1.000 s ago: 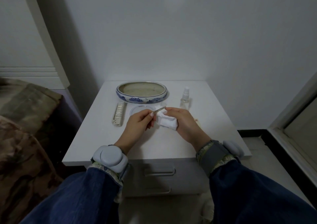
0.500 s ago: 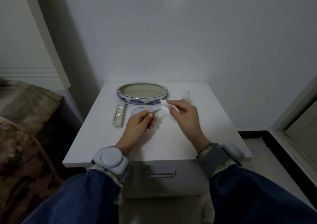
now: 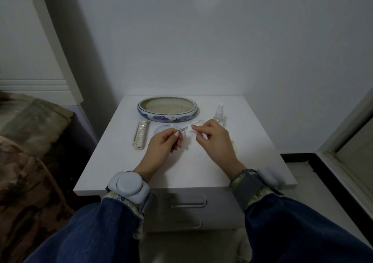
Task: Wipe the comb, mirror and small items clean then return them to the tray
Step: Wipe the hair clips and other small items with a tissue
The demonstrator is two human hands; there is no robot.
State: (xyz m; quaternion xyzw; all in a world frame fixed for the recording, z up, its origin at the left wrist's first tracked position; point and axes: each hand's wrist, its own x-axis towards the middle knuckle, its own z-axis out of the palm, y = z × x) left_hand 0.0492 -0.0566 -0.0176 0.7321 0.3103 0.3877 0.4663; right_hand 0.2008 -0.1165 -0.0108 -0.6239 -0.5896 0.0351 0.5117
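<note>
At the white bedside cabinet (image 3: pixel 181 174), my left hand (image 3: pixel 164 147) pinches a small metal item (image 3: pixel 183 129) — thin and silvery, too small to name for certain — between thumb and forefinger, its tip pointing right, just in front of the blue-and-white tray (image 3: pixel 167 112). My right hand (image 3: pixel 214 139) has its fingers curled round a white wipe (image 3: pixel 194 130), bunched and held a little apart from the metal tip.

The tray sits near the back of the cabinet top, and nothing shows inside it. Just in front of the tray lies the round mirror (image 3: pixel 161 129), flat on the surface and partly under my left hand. To the front left of the tray lies the comb (image 3: pixel 141 134), flat, its length running front to back. To the right of the tray stands a small spray bottle (image 3: pixel 219 113), upright.

I judge the metal piece to be light, stiff and rather slippery — best held by its near end, as I have it, so the wipe can run along the free end. The wipe is soft and will fold round it readily. The mirror looks fragile and should be lifted by its rim; the comb looks rigid and is easiest taken by its spine.
</note>
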